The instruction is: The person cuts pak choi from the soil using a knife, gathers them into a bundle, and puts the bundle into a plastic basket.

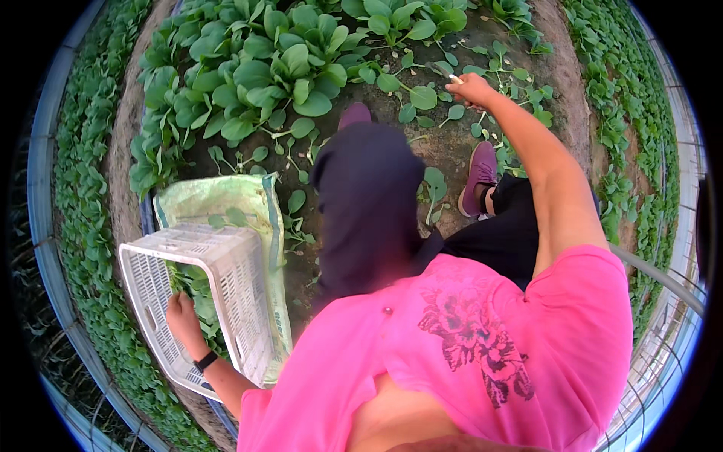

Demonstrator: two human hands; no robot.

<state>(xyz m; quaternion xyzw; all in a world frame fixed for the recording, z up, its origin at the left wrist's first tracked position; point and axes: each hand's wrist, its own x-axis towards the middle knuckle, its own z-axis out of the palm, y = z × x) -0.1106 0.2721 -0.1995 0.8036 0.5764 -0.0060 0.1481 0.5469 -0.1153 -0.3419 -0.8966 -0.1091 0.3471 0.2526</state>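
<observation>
My left hand (182, 316), with a dark band on the wrist, reaches into a white slatted plastic crate (240, 294) at the lower left. Its fingers are at the stems of leafy greens (203, 294) in the crate; whether they grip them I cannot tell. My right hand (471, 91) is closed around the light handle of a small tool (455, 79), held low over the soil at the upper right. The tool's dark end is hard to make out against the soil. Small leafy plants (422, 97) lie or grow just left of that hand.
A pale green woven sack (220, 195) lies under and behind the crate. Dense leafy greens (254, 79) stand ahead on the left. My purple shoes (481, 169) are on the soil bed, with loose leaves about them. A grey pipe (661, 276) runs at the right.
</observation>
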